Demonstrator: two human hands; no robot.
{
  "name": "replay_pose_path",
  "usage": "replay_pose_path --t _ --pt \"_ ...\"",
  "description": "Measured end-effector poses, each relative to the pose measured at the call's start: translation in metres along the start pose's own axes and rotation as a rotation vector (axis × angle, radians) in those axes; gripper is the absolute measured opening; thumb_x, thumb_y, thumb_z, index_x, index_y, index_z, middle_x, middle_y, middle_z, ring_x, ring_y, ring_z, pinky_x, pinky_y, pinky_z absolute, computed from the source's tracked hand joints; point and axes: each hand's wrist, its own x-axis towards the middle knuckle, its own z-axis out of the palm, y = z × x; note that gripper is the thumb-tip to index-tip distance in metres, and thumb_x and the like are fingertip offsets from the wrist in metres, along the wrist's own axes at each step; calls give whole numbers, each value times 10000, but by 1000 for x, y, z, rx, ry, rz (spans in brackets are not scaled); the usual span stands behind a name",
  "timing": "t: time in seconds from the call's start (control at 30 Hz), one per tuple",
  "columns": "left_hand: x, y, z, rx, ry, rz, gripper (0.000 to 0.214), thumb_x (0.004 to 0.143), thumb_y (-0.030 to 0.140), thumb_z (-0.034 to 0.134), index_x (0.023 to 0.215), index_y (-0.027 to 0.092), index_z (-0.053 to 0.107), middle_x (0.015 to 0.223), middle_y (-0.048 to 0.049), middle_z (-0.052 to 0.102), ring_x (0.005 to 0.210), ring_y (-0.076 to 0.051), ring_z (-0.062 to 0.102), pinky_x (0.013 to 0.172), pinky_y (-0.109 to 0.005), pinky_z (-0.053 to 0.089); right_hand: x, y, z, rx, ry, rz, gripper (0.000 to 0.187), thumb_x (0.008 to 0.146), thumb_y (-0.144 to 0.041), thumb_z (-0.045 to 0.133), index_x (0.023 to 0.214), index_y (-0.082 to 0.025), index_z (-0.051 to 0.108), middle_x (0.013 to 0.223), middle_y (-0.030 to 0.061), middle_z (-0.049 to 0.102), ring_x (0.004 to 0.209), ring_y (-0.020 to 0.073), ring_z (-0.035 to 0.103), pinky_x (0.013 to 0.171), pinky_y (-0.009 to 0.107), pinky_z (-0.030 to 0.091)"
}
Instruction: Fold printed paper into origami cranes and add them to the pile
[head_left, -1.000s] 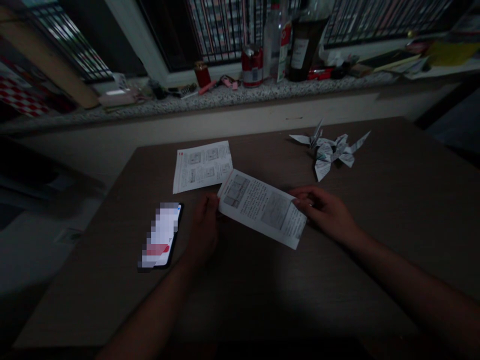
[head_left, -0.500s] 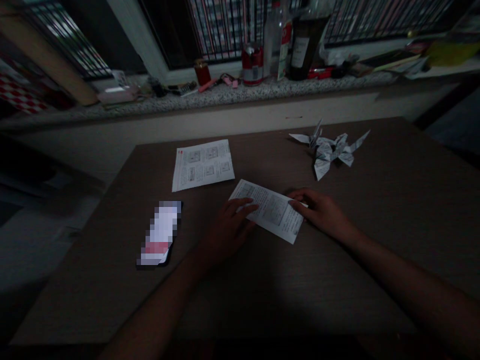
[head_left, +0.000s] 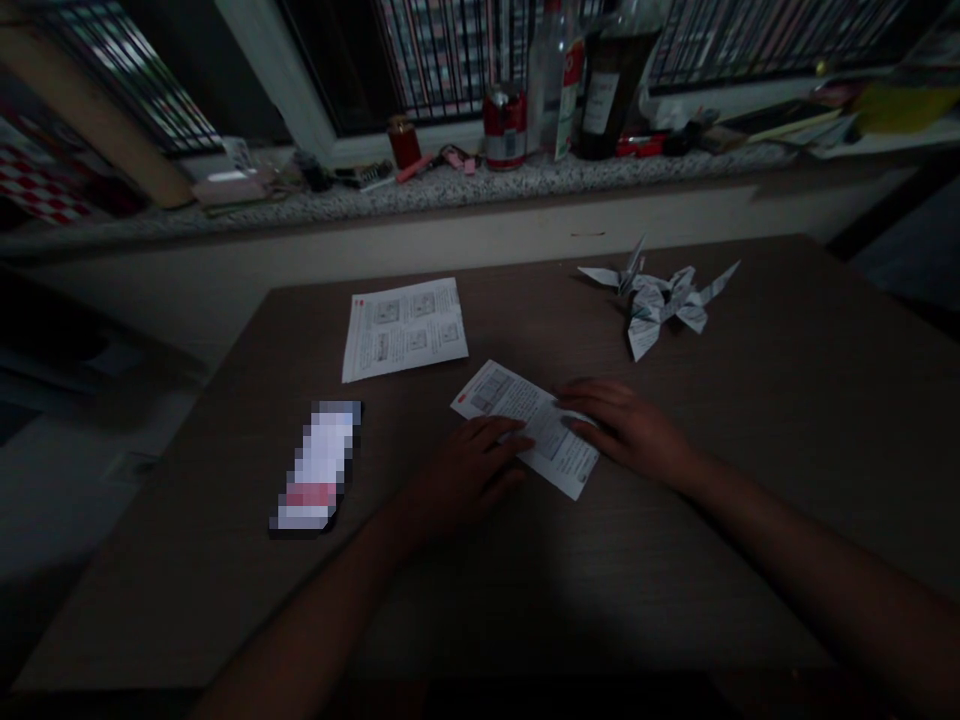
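Observation:
A printed sheet of paper [head_left: 514,402], a narrow folded strip, lies slantwise on the table between my hands. My left hand [head_left: 472,475] rests on its near edge, fingers stretched out over the print. On the far right side, my right hand [head_left: 626,425] lies with fingers extended flat across the paper's edge. Neither hand visibly pinches the paper. Beyond it to the left is another printed sheet [head_left: 405,330], lying flat. Folded paper cranes [head_left: 664,300], apparently two close together, stand at the back right.
A phone [head_left: 319,465] with a lit, blurred screen lies left of my left hand on the brown table [head_left: 487,610]. Behind the table, a granite window sill [head_left: 435,195] carries a red can [head_left: 505,125], a small jar [head_left: 403,143], bottles [head_left: 607,100] and clutter.
My right hand has shifted left and its fingers now reach over the paper instead of gripping its right end. The paper has turned slightly clockwise; my left hand has moved slightly nearer me.

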Motion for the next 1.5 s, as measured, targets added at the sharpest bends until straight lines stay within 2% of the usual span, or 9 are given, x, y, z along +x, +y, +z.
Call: replay_pose_path --t 0.2,0.4,0.57,0.73,0.93,1.1,1.2,1.3,1.5 --pt "0 -3 -2 8 12 14 400 1072 357 511 1458 255 527 1526 -87 538 1438 -261 473 1223 -531 363 -3 -2 3 14 -79 -40 337 1025 -305 578 1348 -277 668 1420 80 672 1387 303 563 1133 581 486" --pt "2 -5 -5 84 54 -86 425 1074 365 496 1471 214 518 1539 -78 546 1458 -252 458 1282 -531 249 -5 -11 -1 21 -113 -91 371 1029 -311 576 1394 -279 632 1381 74 697 1360 286 586 1172 580 443" --pt "1 -5 0 152 88 -144 462 1069 399 493 1477 185 525 1557 -120 518 1455 -302 452 1243 -549 314 -7 -23 5 82 -117 -148 376 1016 -297 591 1388 -278 647 1350 88 715 1336 281 610 1177 556 445" --pt "0 -4 3 169 131 -186 459 1063 422 497 1475 224 543 1532 -132 528 1406 -325 493 1190 -558 384 -6 -34 11 110 -144 -174 389 1013 -298 593 1398 -282 641 1363 88 708 1324 274 618 1159 530 470" --pt "2 -4 0 178 89 -173 468 1050 424 523 1461 202 545 1564 -139 503 1464 -306 456 1261 -567 277 -6 -21 4 61 -131 -151 408 1032 -281 561 1439 -272 596 1443 106 647 1367 266 578 1160 513 468" --pt "2 -7 2 167 83 -156 547 1014 532 566 1440 190 555 1602 -134 464 1509 -323 391 1271 -575 261 -8 -3 -5 0 -103 -110 447 1025 -273 567 1472 -283 555 1494 111 602 1420 280 527 1187 547 433" --pt "1 -8 4 150 95 -155 550 991 522 612 1425 188 562 1617 -134 443 1515 -330 377 1265 -572 278 -11 3 -5 -18 -134 -105 429 1015 -279 583 1444 -278 580 1505 112 592 1419 287 530 1209 566 399" --pt "1 -9 4 139 122 -168 480 996 426 626 1404 179 577 1601 -140 460 1490 -331 410 1228 -549 355 -13 4 -3 -22 -156 -109 381 1010 -272 590 1390 -270 623 1471 116 619 1375 286 574 1205 561 408" --pt "2 -7 1 118 111 -157 392 1012 291 601 1392 195 597 1494 -104 570 1371 -288 533 1140 -489 478 -14 -2 -2 -11 -141 -108 350 1006 -221 597 1352 -243 648 1379 114 683 1290 283 637 1099 514 532"
